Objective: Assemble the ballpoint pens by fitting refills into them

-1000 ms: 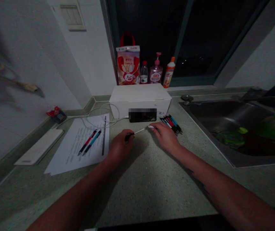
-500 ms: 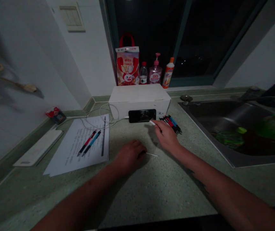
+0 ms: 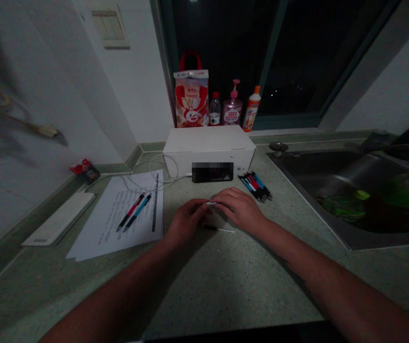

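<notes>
My left hand (image 3: 186,220) and my right hand (image 3: 239,207) meet over the counter, fingers pinched around a small white pen barrel (image 3: 211,203). The fingers cover most of it. Just below them on the counter lies a thin pen piece (image 3: 222,230), black at its left end with a slim white stem pointing right. To the right of my right hand is a row of pens (image 3: 256,186) in blue, red, white and black. A red pen (image 3: 131,212) and a blue pen (image 3: 138,213) rest side by side on printed sheets (image 3: 100,228) to the left.
Behind my hands a phone (image 3: 212,173) with a white cable leans on a white box (image 3: 208,139). Several bottles and a red bag (image 3: 191,102) stand at the window. The sink (image 3: 333,228) is on the right, a white flat bar (image 3: 59,220) on the left.
My right hand has come back from near the phone with the white barrel. My left hand has lifted off the black-and-white pen piece, leaving it on the counter, and now grips the barrel too.
</notes>
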`<state>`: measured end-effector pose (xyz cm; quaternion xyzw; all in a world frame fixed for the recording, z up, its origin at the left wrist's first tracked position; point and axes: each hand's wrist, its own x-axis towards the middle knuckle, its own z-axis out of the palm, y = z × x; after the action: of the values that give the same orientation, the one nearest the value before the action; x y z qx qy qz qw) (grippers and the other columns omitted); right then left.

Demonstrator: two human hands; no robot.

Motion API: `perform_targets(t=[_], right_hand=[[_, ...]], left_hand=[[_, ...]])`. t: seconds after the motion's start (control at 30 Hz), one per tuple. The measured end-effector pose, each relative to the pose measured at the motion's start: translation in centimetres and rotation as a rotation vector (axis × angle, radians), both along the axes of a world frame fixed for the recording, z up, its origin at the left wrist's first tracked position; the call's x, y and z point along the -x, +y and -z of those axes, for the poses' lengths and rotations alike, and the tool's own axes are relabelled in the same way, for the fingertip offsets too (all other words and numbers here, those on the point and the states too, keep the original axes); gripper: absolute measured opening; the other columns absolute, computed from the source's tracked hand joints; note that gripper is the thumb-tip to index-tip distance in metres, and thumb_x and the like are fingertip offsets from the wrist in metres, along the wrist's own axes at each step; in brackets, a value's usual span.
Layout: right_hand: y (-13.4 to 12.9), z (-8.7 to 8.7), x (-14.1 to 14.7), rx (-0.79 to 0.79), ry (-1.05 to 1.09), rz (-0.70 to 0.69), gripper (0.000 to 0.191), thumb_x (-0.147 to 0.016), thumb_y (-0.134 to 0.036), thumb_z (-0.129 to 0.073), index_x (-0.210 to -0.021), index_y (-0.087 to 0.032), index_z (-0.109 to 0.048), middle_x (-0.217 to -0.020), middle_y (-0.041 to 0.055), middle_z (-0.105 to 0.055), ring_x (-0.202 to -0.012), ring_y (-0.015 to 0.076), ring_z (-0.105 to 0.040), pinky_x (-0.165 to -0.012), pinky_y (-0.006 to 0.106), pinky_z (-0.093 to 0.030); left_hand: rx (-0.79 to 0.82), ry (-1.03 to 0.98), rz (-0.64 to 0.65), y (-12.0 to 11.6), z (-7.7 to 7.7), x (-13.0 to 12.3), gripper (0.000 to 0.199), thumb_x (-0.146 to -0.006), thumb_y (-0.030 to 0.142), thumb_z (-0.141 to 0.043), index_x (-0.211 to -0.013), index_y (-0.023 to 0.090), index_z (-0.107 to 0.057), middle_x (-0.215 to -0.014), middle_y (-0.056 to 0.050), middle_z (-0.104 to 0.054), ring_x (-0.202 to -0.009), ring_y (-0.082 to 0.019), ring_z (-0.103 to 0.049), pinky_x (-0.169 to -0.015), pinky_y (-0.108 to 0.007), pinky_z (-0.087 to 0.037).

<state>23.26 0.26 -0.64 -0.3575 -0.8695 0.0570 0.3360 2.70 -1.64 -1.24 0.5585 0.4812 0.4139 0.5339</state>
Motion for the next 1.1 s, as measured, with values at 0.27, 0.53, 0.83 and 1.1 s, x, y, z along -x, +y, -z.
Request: perform_targets(t=[0.27,0.53,0.83,1.1], right_hand=[[-0.2,-0.1,0.0,-0.054,0.301,0.066,0.017,-0.095,-0.023,-0.064,-0.113,-0.024,-0.067,-0.100,0.0058,-0.068,-0.083,0.0190,-0.065,-0.076,0.034,-0.056],[-0.1,0.0,0.0,-0.052,0.197,0.055,0.020,-0.098,-0.026,-0.060,-0.117,-0.024,-0.067,-0.104,0.0083,-0.070,-0.099,0.0234,-0.066,-0.085,0.039,-0.055],[0.3,0.2,-0.3,0.101,0.068,0.135,0.018,-0.098,-0.026,-0.058,-0.112,-0.023,-0.070,-0.104,0.0079,-0.073,-0.099,0.0242,-0.067,-0.087,0.040,-0.052],[1.3,1.5,-0.3,0.339,0.285,0.278,0.015,-0.097,-0.029,-0.056,-0.107,-0.022,-0.065,-0.102,0.0084,-0.076,-0.095,0.0241,-0.071,-0.085,0.040,-0.053]], left_hand=[[0.207,-0.312,-0.064,0.5,0.5,0.3,0.035,-0.071,0.036,-0.081,-0.097,0.014,-0.073,-0.086,-0.007,-0.072,-0.066,-0.014,-0.060,-0.059,-0.026,-0.044],[0.222,-0.305,-0.026,0.7,0.5,0.4,0.036,-0.072,0.034,-0.081,-0.100,0.011,-0.077,-0.089,-0.010,-0.073,-0.065,-0.013,-0.059,-0.058,-0.026,-0.043],[0.168,-0.225,-0.130,1.0,-0.3,1.0,0.039,-0.070,0.040,-0.081,-0.100,0.014,-0.078,-0.090,-0.008,-0.076,-0.064,-0.012,-0.059,-0.059,-0.026,-0.048],[-0.104,0.205,-0.190,1.5,-0.1,1.5,0.023,-0.084,0.033,-0.067,-0.099,0.020,-0.079,-0.096,-0.006,-0.077,-0.079,-0.018,-0.066,-0.071,-0.031,-0.053]])
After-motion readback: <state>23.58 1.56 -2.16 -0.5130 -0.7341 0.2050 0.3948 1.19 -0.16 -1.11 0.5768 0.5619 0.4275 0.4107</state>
